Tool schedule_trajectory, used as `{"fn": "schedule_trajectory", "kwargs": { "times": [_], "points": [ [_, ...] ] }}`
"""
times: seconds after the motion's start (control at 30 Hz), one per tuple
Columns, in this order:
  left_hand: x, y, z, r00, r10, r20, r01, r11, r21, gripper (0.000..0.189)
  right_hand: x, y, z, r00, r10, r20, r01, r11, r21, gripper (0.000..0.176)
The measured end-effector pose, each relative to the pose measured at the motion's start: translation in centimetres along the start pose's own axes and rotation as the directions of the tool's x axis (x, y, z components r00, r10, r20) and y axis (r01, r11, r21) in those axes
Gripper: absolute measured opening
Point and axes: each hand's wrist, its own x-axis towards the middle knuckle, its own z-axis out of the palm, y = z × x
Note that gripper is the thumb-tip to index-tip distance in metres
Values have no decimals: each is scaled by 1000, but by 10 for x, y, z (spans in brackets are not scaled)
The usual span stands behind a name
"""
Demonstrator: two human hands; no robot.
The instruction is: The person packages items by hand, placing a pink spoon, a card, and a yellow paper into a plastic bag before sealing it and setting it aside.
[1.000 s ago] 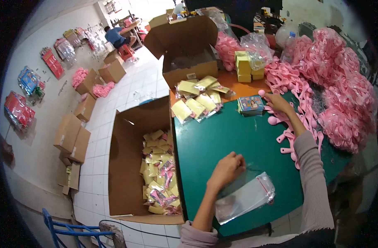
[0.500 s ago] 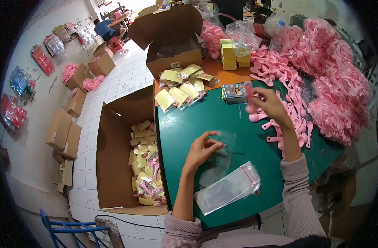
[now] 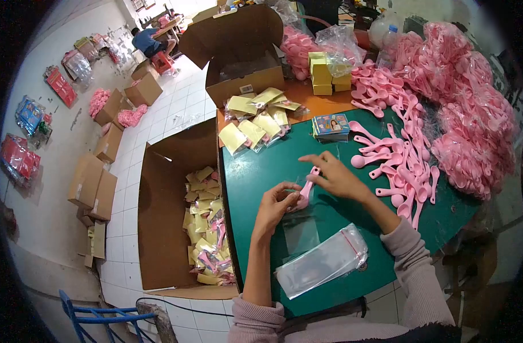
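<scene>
A pink spoon (image 3: 306, 193) is tilted between my two hands, bowl end toward the left one. My left hand (image 3: 274, 209) pinches the mouth of a clear plastic bag (image 3: 301, 233), and the spoon's bowl is at that mouth. How deep the bowl sits in the bag is hard to tell. At the top of the handle, my right hand (image 3: 337, 176) grips the spoon with thumb and fingers. Below my hands lies a stack of clear bags (image 3: 321, 262). A stack of printed cards (image 3: 331, 126) sits farther back, and loose pink spoons (image 3: 407, 163) spread to the right.
An open carton (image 3: 178, 274) of filled packets stands left of the green table (image 3: 247, 171). More packets (image 3: 255, 128) lie near a second carton (image 3: 244, 80). Yellow card stacks (image 3: 320, 74) and bulging bags of pink spoons (image 3: 473, 126) occupy the back and right. A person (image 3: 150, 43) sits far off.
My right hand has brought the spoon down and left to the bag in my left hand. The card stack, partly covered before, now shows fully.
</scene>
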Motion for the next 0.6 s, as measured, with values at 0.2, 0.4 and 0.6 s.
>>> {"fn": "schedule_trajectory", "kwargs": {
  "times": [0.2,0.4,0.6],
  "points": [
    [-7,10,3,998,-15,-68,8,996,-93,29,4,20,3,981,-110,159,133,981,-143,28],
    [-5,6,1,998,46,-50,-53,987,-154,34,11,32,-19,953,-304,20,298,916,-268,12],
    [-7,12,0,997,41,-69,-49,992,-113,38,13,-1,-53,997,48,-58,-32,966,257,14]
  ]
}}
